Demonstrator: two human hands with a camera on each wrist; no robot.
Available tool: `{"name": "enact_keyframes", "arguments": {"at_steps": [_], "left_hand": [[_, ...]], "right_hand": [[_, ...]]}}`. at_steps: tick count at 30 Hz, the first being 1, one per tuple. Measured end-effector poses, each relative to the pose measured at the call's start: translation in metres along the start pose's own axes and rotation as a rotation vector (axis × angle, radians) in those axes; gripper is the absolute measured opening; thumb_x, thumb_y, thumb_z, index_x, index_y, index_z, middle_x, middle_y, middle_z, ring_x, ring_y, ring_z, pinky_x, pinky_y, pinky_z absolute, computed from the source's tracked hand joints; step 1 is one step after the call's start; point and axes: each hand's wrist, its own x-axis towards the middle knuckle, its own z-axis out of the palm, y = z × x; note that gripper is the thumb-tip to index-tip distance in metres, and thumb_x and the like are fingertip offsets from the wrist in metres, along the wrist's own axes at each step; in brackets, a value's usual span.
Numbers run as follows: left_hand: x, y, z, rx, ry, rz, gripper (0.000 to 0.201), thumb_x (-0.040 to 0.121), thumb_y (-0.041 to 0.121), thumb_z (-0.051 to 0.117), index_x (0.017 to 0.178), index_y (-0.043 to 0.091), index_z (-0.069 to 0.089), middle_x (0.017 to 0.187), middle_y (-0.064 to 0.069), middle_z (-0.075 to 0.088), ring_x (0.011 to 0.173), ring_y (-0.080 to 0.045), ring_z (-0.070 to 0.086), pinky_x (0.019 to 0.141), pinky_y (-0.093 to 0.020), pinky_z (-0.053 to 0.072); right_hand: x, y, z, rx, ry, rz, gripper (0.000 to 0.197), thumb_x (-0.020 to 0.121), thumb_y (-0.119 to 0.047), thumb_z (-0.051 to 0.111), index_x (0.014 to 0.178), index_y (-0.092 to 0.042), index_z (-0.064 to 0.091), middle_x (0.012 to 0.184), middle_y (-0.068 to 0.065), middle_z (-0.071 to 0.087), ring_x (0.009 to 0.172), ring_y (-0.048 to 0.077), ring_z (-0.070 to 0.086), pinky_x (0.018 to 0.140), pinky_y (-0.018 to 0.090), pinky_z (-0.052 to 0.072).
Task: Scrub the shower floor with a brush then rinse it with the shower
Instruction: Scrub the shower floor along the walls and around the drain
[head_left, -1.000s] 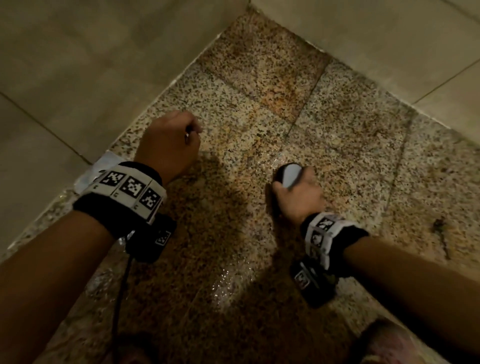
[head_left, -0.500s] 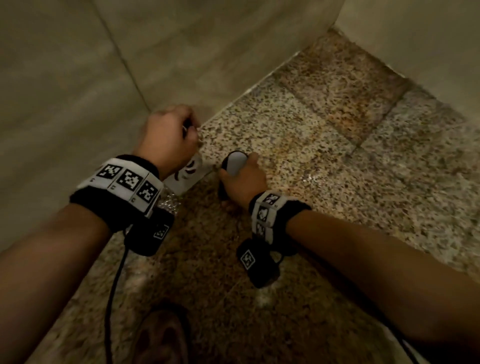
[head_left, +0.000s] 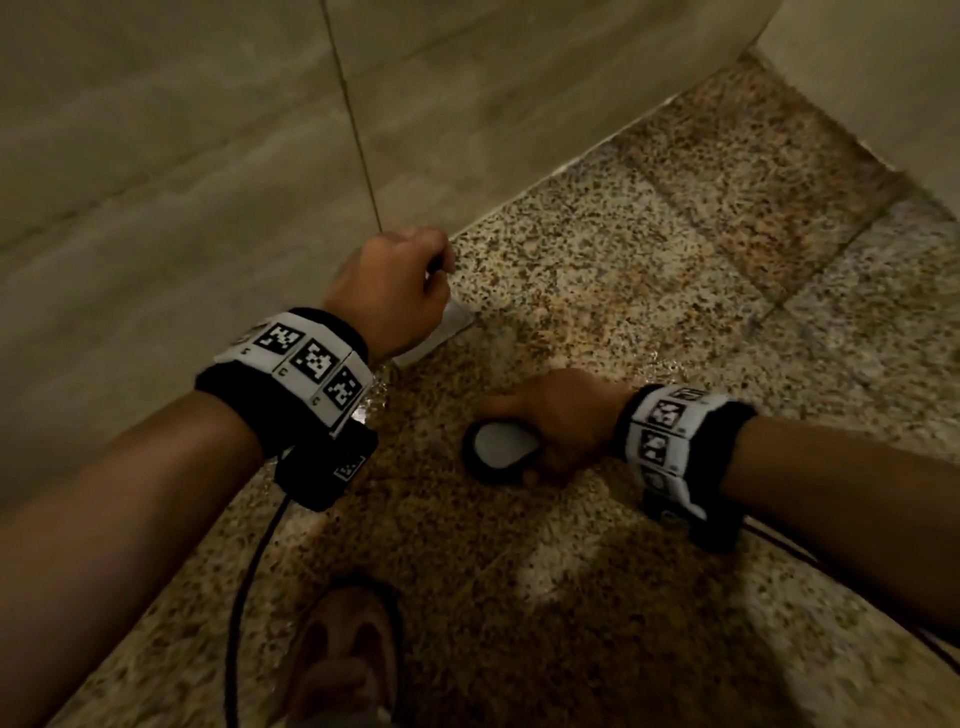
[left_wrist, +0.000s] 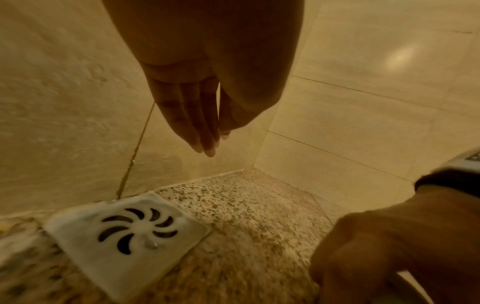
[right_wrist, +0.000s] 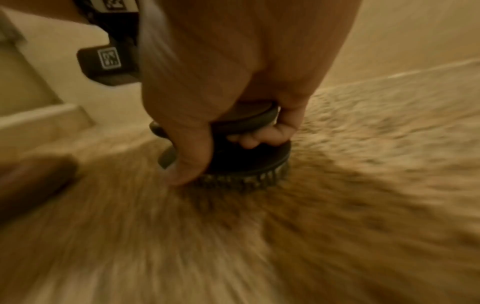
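My right hand (head_left: 561, 415) grips a round black scrubbing brush (head_left: 504, 449) with a white top. In the right wrist view the fingers curl under the brush's handle (right_wrist: 246, 117) and its bristles (right_wrist: 244, 181) press on the speckled granite shower floor (head_left: 623, 270). My left hand (head_left: 395, 291) hovers above the white square drain cover (left_wrist: 127, 232) by the left wall. Its fingers (left_wrist: 197, 127) hang nearly straight and hold nothing. The drain cover (head_left: 441, 332) is partly hidden under that hand in the head view. No shower head is in view.
Beige tiled walls (head_left: 182, 156) meet the floor on the left and at the far corner (left_wrist: 249, 168). A sandalled foot (head_left: 343, 649) stands on the floor near the bottom edge. Black cables (head_left: 244, 597) trail from both wrist cameras.
My right hand has dragged the brush from the middle of the floor leftward, then back toward me, below the drain. The view has swung to the left wall. My left hand stays over the drain.
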Motion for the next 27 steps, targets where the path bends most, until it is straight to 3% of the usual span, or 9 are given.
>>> {"name": "enact_keyframes", "arguments": {"at_steps": [4, 6, 10, 12, 15, 17, 20, 24, 27], "left_hand": [[0.000, 0.000, 0.004, -0.011, -0.003, 0.005, 0.016, 0.081, 0.008, 0.053, 0.093, 0.011, 0.063, 0.094, -0.007, 0.064, 0.085, -0.027, 0.060, 0.076, -0.038, 0.051], [0.000, 0.003, 0.002, -0.022, 0.014, 0.020, 0.014, 0.081, 0.009, 0.053, 0.092, 0.011, 0.062, 0.092, -0.008, 0.063, 0.082, -0.028, 0.060, 0.074, -0.039, 0.052], [-0.002, 0.001, -0.006, -0.017, 0.088, 0.025, 0.013, 0.084, 0.008, 0.053, 0.093, 0.009, 0.062, 0.092, -0.008, 0.065, 0.080, -0.026, 0.060, 0.072, -0.035, 0.050], [-0.004, -0.009, -0.014, -0.006, 0.093, 0.001, 0.013, 0.084, 0.008, 0.051, 0.092, 0.010, 0.062, 0.091, -0.009, 0.065, 0.080, -0.027, 0.059, 0.072, -0.036, 0.050], [-0.005, -0.022, -0.019, -0.015, 0.074, -0.020, 0.013, 0.083, 0.010, 0.049, 0.090, 0.013, 0.060, 0.091, -0.007, 0.064, 0.079, -0.026, 0.058, 0.072, -0.039, 0.051], [-0.004, -0.022, -0.018, -0.019, 0.061, -0.032, 0.013, 0.084, 0.010, 0.050, 0.090, 0.014, 0.060, 0.092, -0.006, 0.064, 0.080, -0.024, 0.057, 0.072, -0.039, 0.051], [0.002, -0.018, -0.017, -0.027, 0.068, -0.041, 0.013, 0.086, 0.008, 0.051, 0.093, 0.011, 0.062, 0.093, -0.007, 0.065, 0.082, -0.023, 0.058, 0.073, -0.034, 0.049], [0.008, -0.012, -0.021, -0.013, 0.094, -0.055, 0.015, 0.087, 0.009, 0.050, 0.095, 0.011, 0.061, 0.095, -0.007, 0.064, 0.084, -0.021, 0.058, 0.074, -0.028, 0.043], [0.006, -0.012, -0.028, 0.012, 0.097, -0.082, 0.016, 0.088, 0.009, 0.049, 0.098, 0.011, 0.061, 0.099, -0.006, 0.062, 0.086, -0.015, 0.053, 0.074, -0.021, 0.034]], "right_hand": [[0.039, 0.013, -0.031, 0.170, 0.201, 0.041, 0.085, 0.072, -0.038, 0.081, 0.145, -0.027, 0.037, 0.128, 0.010, 0.059, 0.114, 0.031, 0.056, 0.089, 0.036, 0.045], [0.051, 0.022, -0.045, 0.204, 0.335, 0.066, 0.087, 0.069, -0.034, 0.083, 0.144, -0.024, 0.041, 0.120, 0.014, 0.063, 0.107, 0.034, 0.059, 0.084, 0.035, 0.044], [0.038, 0.037, -0.046, 0.330, 0.489, 0.044, 0.066, 0.070, -0.030, 0.082, 0.126, -0.017, 0.051, 0.114, 0.011, 0.063, 0.103, 0.030, 0.059, 0.080, 0.033, 0.041], [0.022, 0.059, -0.035, 0.427, 0.577, 0.293, 0.064, 0.077, -0.039, 0.077, 0.129, -0.018, 0.045, 0.115, 0.009, 0.061, 0.103, 0.030, 0.060, 0.078, 0.033, 0.043], [0.008, 0.077, -0.021, 0.564, 0.584, 0.868, 0.075, 0.090, -0.048, 0.060, 0.141, -0.006, 0.025, 0.116, 0.018, 0.060, 0.099, 0.037, 0.060, 0.066, 0.034, 0.043], [0.013, 0.063, -0.016, 0.611, 0.558, 0.993, 0.084, 0.092, -0.050, 0.055, 0.145, 0.001, 0.015, 0.114, 0.018, 0.058, 0.099, 0.039, 0.060, 0.065, 0.037, 0.045], [0.044, 0.022, -0.015, 0.615, 0.590, 0.872, 0.091, 0.091, -0.053, 0.054, 0.149, 0.002, 0.008, 0.118, 0.021, 0.058, 0.107, 0.039, 0.058, 0.079, 0.040, 0.048], [0.078, -0.015, -0.032, 0.738, 0.558, 0.721, 0.078, 0.095, -0.042, 0.053, 0.146, 0.002, 0.014, 0.121, 0.018, 0.059, 0.104, 0.036, 0.060, 0.068, 0.035, 0.042], [0.076, -0.002, -0.045, 0.974, 0.581, 0.697, 0.083, 0.090, -0.048, 0.061, 0.144, -0.002, 0.020, 0.129, 0.016, 0.053, 0.110, 0.036, 0.057, 0.078, 0.039, 0.050]]}}
